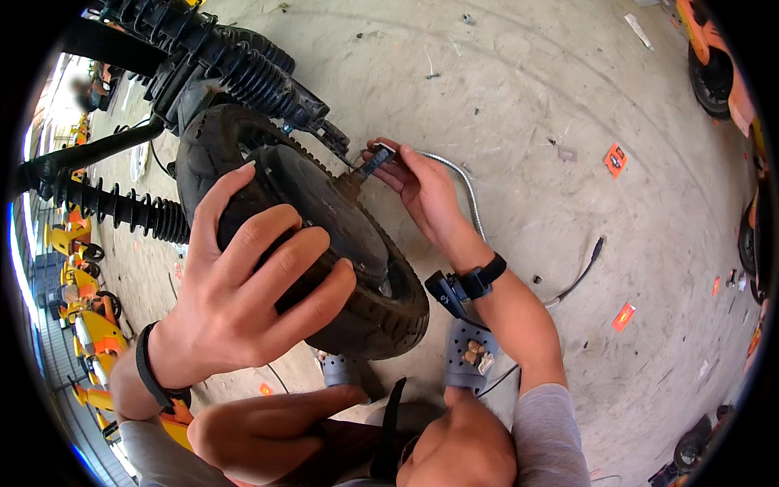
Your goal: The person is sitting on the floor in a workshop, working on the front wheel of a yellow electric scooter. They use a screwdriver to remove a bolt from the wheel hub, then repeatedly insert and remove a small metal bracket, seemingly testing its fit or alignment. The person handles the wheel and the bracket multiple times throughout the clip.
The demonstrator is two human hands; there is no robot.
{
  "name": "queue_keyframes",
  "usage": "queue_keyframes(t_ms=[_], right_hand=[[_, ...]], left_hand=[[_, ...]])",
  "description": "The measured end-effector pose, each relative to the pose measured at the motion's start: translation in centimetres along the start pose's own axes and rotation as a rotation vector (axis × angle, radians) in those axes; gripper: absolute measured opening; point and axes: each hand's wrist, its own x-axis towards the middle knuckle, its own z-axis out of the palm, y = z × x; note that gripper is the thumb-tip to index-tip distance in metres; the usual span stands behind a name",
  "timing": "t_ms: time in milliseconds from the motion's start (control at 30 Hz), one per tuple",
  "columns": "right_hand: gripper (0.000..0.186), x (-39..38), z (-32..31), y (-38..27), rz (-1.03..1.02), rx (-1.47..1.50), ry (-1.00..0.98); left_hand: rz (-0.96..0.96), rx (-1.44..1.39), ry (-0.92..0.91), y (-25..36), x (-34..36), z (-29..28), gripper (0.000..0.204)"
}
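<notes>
Hands: left (243, 296) spread wide, right (430, 199) drawn in narrow about a fitting. Wheel (324, 203) sits left of centre in the frame, tilted, between both hands. Left hand lies across its lower left side, fingertips touching the dark face; right hand is just beyond its upper right edge. Shock absorber (260, 77) stands at upper left, above the wheel. Metal hose (468, 185) curves just right of the right hand. Fitting (376, 160), near frame centre, lies between right thumb and fingers.
</notes>
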Motion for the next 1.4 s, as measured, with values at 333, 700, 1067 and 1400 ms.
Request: queue_keyframes(t_ms=[333, 700, 1067, 1400], right_hand=[[0.041, 0.5, -1.0, -0.3, 0.031, -0.157, -0.059], [0.040, 1.1, -2.4, -1.8, 0.018, -0.464, -0.189], [0.046, 1.8, -2.8, -3.6, 0.133, -0.407, -0.282], [0.047, 1.9, -3.1, -3.6, 0.134, -0.447, -0.294]], left_hand=[[-0.002, -0.015, -0.010, 0.5, -0.3, -0.1, 0.033], [0.000, -0.017, -0.021, 0.7, -0.4, -0.1, 0.033], [0.008, -0.038, -0.008, 0.8, -0.5, 0.1, 0.034], [0.010, -0.033, -0.010, 0.8, -0.6, 0.1, 0.035]])
